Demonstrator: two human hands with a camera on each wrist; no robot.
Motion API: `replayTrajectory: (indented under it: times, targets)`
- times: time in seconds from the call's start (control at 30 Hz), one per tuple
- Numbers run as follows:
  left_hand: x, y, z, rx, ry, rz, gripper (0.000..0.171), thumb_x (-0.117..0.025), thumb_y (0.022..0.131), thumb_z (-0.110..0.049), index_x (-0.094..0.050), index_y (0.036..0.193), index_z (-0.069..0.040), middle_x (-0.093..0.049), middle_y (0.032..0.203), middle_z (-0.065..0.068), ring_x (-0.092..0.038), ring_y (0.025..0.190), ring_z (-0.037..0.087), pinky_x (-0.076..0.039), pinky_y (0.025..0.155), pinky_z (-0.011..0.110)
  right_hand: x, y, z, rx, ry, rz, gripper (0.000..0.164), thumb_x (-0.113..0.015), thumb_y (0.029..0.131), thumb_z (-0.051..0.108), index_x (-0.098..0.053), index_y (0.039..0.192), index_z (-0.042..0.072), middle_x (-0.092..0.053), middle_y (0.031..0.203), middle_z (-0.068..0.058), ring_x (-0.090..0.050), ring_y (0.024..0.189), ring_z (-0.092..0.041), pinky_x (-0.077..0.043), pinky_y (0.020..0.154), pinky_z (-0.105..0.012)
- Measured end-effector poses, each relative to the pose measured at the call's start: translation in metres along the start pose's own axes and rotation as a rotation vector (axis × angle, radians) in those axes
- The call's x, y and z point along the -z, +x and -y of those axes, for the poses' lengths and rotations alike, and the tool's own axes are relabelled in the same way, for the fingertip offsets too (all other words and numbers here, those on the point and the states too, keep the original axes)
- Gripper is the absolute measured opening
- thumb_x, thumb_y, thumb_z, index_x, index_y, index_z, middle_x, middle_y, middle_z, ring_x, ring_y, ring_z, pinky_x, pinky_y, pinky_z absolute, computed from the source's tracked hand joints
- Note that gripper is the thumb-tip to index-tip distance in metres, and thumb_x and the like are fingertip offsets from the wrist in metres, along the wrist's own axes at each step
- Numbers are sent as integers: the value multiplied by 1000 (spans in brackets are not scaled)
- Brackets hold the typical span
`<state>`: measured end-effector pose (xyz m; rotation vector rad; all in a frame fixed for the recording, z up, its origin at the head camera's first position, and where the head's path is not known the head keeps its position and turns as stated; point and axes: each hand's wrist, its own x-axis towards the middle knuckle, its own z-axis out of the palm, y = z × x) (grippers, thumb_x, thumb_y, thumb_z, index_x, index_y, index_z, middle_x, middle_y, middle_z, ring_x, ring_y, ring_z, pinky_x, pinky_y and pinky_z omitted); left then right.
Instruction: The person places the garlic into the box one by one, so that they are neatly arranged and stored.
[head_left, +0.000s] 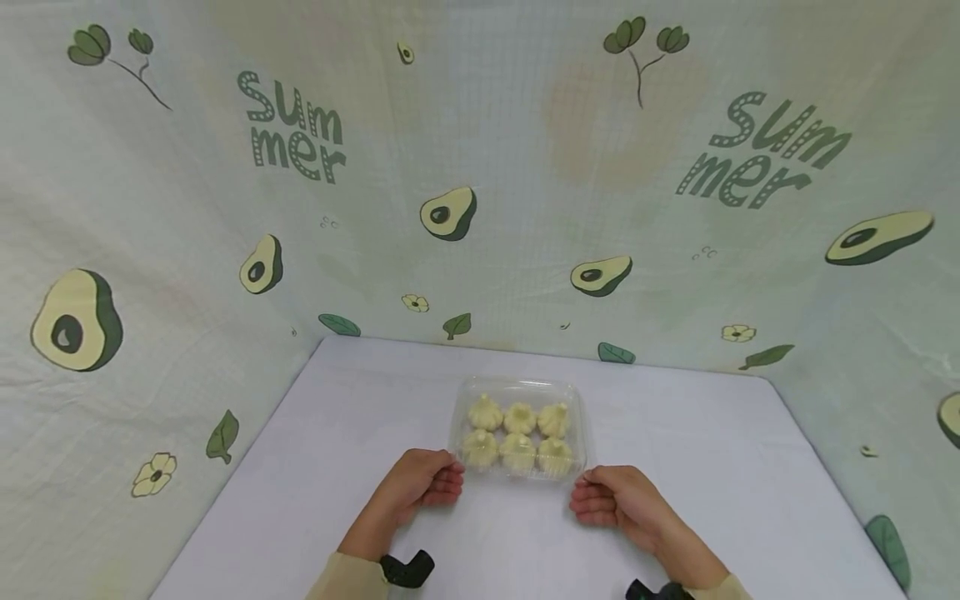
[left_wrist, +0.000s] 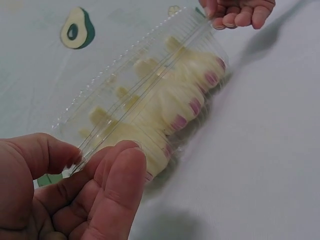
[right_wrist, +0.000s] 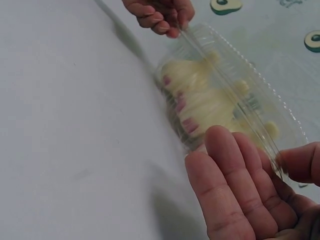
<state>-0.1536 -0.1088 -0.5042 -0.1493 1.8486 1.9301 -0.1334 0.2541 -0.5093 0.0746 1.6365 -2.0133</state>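
Observation:
A clear plastic box (head_left: 517,387) stands on the white table, with several pale garlic bulbs (head_left: 518,455) in two rows inside it. Purple patches mark the lower ends of the garlic bulbs in both wrist views. My left hand (head_left: 429,485) pinches the box's rim at the near left corner between thumb and index finger. At the near right corner, my right hand (head_left: 619,505) pinches the same rim in the same way. The other fingers of each hand are loosely bent in front of the box, partly hiding it in the wrist views.
A white cloth covers the table (head_left: 360,400). Behind it and along both sides hangs a pale curtain (head_left: 517,125) printed with avocados, leaves and lettering. Black straps (head_left: 407,570) circle both wrists, below light sleeves (head_left: 348,577).

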Motion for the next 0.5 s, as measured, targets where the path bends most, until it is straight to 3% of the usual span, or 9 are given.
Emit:
replayTrajectory:
  times: [0.23, 0.33, 0.43, 0.5]
  targets:
    - [0, 3, -2, 16, -21, 11, 43, -58, 105, -21, -66, 119, 19, -74, 83, 4, -73, 73, 10, -64, 70, 27, 2, 3, 3, -21, -11, -38, 37, -55, 107, 19, -65, 118, -14, -79, 93, -7, -79, 90, -21, -65, 85, -39]
    - [5, 0, -4, 31, -3, 0, 48, -59, 106, -28, -66, 119, 18, -74, 84, 5, -73, 72, 10, -65, 70, 28, 4, 1, 5, -26, -49, -97, 41, -57, 108, 23, -64, 120, -15, -78, 94, -9, -79, 90, -21, -66, 84, -39]
    - [12, -5, -7, 16, 50, -63, 48, -59, 107, -30, -68, 118, 16, -74, 87, 8, -73, 73, 11, -65, 70, 29, 7, -2, 10, -3, -133, -219, 44, -58, 108, 25, -62, 124, -16, -78, 98, -14, -79, 91, -22, -66, 83, -39]
    - [19, -7, -11, -29, 123, -148, 44, -60, 107, -29, -70, 116, 13, -74, 90, 10, -73, 76, 13, -65, 71, 30, 9, -4, 16, 41, -234, -321, 47, -59, 108, 26, -60, 131, -15, -76, 106, -19, -78, 96, -24, -66, 84, -38]
